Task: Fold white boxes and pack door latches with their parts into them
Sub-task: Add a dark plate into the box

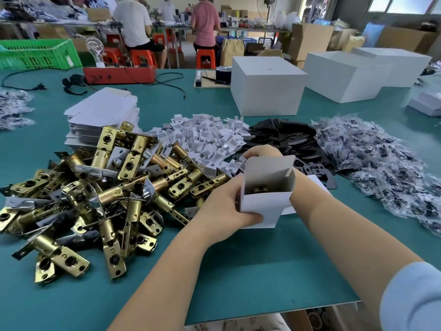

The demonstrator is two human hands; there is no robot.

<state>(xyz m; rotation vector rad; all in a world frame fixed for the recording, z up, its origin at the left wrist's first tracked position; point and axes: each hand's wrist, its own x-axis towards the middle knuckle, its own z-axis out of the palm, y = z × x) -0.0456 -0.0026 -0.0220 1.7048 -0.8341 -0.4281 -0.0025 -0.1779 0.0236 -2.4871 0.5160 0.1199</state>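
Left hand gripping an open white box, brass latch inside, held over mid-desk beside the latch pile; right hand behind the box, grip unclear.

Green table carries brass latches, flat boxes, white inserts, black plates.
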